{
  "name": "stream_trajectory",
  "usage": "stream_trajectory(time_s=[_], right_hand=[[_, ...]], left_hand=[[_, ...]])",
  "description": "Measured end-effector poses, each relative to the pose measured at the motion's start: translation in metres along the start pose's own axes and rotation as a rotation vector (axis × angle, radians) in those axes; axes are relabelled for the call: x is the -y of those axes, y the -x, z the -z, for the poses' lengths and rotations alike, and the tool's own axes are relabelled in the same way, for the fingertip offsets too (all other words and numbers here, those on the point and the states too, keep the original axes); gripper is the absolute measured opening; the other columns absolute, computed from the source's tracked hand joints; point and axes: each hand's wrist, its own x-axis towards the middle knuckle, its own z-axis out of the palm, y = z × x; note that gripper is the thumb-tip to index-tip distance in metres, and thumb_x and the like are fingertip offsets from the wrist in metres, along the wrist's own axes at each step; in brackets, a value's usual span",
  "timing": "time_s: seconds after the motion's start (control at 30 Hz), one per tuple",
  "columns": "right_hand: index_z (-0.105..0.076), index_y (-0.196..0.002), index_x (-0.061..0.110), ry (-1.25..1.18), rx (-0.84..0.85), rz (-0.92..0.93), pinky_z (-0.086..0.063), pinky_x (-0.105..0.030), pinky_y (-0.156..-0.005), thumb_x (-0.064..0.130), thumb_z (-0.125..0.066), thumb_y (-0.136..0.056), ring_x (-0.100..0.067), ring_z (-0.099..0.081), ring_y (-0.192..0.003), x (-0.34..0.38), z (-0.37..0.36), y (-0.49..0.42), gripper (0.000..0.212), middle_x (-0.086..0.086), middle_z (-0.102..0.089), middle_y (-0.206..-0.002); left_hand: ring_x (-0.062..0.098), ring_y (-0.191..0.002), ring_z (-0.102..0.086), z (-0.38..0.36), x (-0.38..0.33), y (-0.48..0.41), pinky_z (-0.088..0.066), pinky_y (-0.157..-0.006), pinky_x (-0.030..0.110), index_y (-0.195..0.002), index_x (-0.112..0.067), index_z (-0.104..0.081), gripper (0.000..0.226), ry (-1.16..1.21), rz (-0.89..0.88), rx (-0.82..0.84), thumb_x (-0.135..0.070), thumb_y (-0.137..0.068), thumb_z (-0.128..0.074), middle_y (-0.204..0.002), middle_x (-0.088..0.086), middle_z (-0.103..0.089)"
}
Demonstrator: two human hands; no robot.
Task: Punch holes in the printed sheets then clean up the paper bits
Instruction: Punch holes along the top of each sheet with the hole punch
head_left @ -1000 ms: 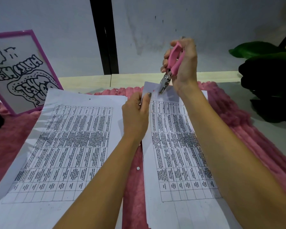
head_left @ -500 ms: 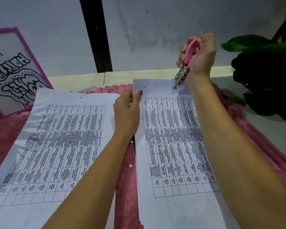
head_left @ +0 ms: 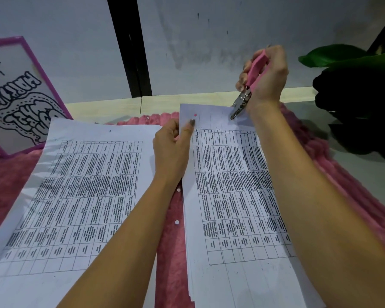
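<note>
Two stacks of printed table sheets lie on a pink fluffy mat (head_left: pixel 333 165). My left hand (head_left: pixel 171 150) pinches the left edge of the right stack (head_left: pixel 233 196) near its top corner, thumb on top beside a punched hole (head_left: pixel 195 115) showing pink. My right hand (head_left: pixel 265 78) grips a pink-handled hole punch (head_left: pixel 246 90), its metal jaws at the top edge of the right stack. The left stack (head_left: pixel 76 196) lies flat with a small hole near its top. Two white paper bits (head_left: pixel 177 222) lie on the mat between the stacks.
A pink-framed board with black lettering (head_left: pixel 20 96) leans against the wall at the left. A dark plant with green leaves (head_left: pixel 353 85) stands at the right. A pale wooden ledge (head_left: pixel 102 104) runs behind the mat under a grey wall.
My right hand carried the punch from the top left corner of the right stack to the right along its top edge. A punched hole now shows at that corner.
</note>
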Motion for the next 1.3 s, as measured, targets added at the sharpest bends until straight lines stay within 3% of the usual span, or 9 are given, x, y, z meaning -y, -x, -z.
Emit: stream_trajectory(time_s=[0.1, 0.2, 0.4, 0.53, 0.67, 0.87, 1.07, 1.3], right_hand=[[-0.050, -0.069, 0.009, 0.032, -0.007, 0.004, -0.030, -0.024, -0.045, 0.018, -0.046, -0.078, -0.019, -0.035, -0.044, -0.001, -0.002, 0.002, 0.013, -0.011, -0.047, -0.059], [-0.049, -0.068, 0.008, 0.044, -0.013, 0.000, -0.029, -0.023, -0.045, 0.019, -0.047, -0.074, -0.019, -0.034, -0.044, -0.001, -0.001, 0.006, 0.012, -0.011, -0.046, -0.057], [-0.051, -0.070, 0.009, 0.016, -0.039, -0.014, -0.032, -0.023, -0.045, 0.020, -0.048, -0.079, -0.018, -0.038, -0.043, -0.002, 0.005, 0.007, 0.014, -0.009, -0.049, -0.059], [-0.055, -0.089, 0.005, -0.070, -0.007, -0.064, -0.041, -0.025, -0.048, 0.032, -0.048, -0.091, -0.018, -0.047, -0.050, -0.003, 0.010, 0.008, 0.028, -0.005, -0.053, -0.064], [-0.053, -0.099, 0.002, -0.056, 0.101, -0.103, -0.045, -0.028, -0.053, 0.038, -0.048, -0.089, -0.019, -0.050, -0.055, -0.002, 0.009, 0.007, 0.038, -0.006, -0.055, -0.067], [-0.053, -0.096, 0.005, 0.080, 0.282, -0.163, -0.042, -0.025, -0.051, 0.035, -0.048, -0.079, -0.019, -0.047, -0.055, 0.005, 0.008, 0.008, 0.035, -0.007, -0.055, -0.070], [-0.054, -0.091, 0.007, 0.109, 0.139, -0.087, -0.039, -0.024, -0.052, 0.030, -0.047, -0.084, -0.017, -0.045, -0.054, 0.017, 0.030, -0.003, 0.026, -0.006, -0.054, -0.069], [-0.056, -0.080, 0.012, 0.106, 0.000, -0.036, -0.033, -0.023, -0.049, 0.029, -0.045, -0.088, -0.017, -0.042, -0.051, 0.028, 0.044, -0.009, 0.022, -0.006, -0.053, -0.066]], left_hand=[[0.016, -0.086, -0.072, 0.002, 0.001, 0.000, -0.059, -0.081, 0.043, -0.099, -0.024, -0.069, 0.015, 0.010, 0.032, 0.058, -0.026, -0.084, -0.074, -0.094, -0.003, -0.075], [0.019, -0.085, -0.072, 0.003, 0.001, 0.000, -0.058, -0.079, 0.048, -0.090, -0.031, -0.070, 0.012, -0.012, 0.019, 0.058, -0.023, -0.083, -0.075, -0.091, -0.001, -0.075], [0.017, -0.086, -0.072, 0.003, -0.003, 0.001, -0.059, -0.081, 0.041, -0.100, -0.016, -0.072, 0.017, 0.013, 0.039, 0.029, -0.018, -0.084, -0.075, -0.093, 0.000, -0.075], [0.019, -0.089, -0.072, 0.005, -0.005, 0.001, -0.058, -0.085, 0.041, -0.107, -0.006, -0.073, 0.024, 0.069, 0.069, 0.026, -0.017, -0.085, -0.073, -0.096, 0.004, -0.076], [0.027, -0.089, -0.072, 0.006, -0.005, 0.001, -0.058, -0.083, 0.045, -0.102, -0.004, -0.075, 0.020, 0.116, 0.103, 0.017, -0.016, -0.087, -0.071, -0.093, 0.008, -0.076], [0.030, -0.090, -0.071, 0.005, -0.005, 0.002, -0.058, -0.082, 0.043, -0.100, -0.004, -0.075, 0.017, 0.105, 0.075, 0.011, -0.015, -0.088, -0.069, -0.092, 0.009, -0.076], [0.022, -0.095, -0.072, 0.006, -0.003, 0.000, -0.057, -0.088, 0.041, -0.110, -0.001, -0.071, 0.025, 0.113, 0.069, 0.040, -0.015, -0.089, -0.068, -0.102, 0.008, -0.075], [0.018, -0.092, -0.072, 0.005, -0.003, -0.001, -0.059, -0.081, 0.029, -0.113, 0.001, -0.069, 0.028, 0.092, 0.068, 0.050, -0.014, -0.090, -0.067, -0.104, 0.009, -0.074]])
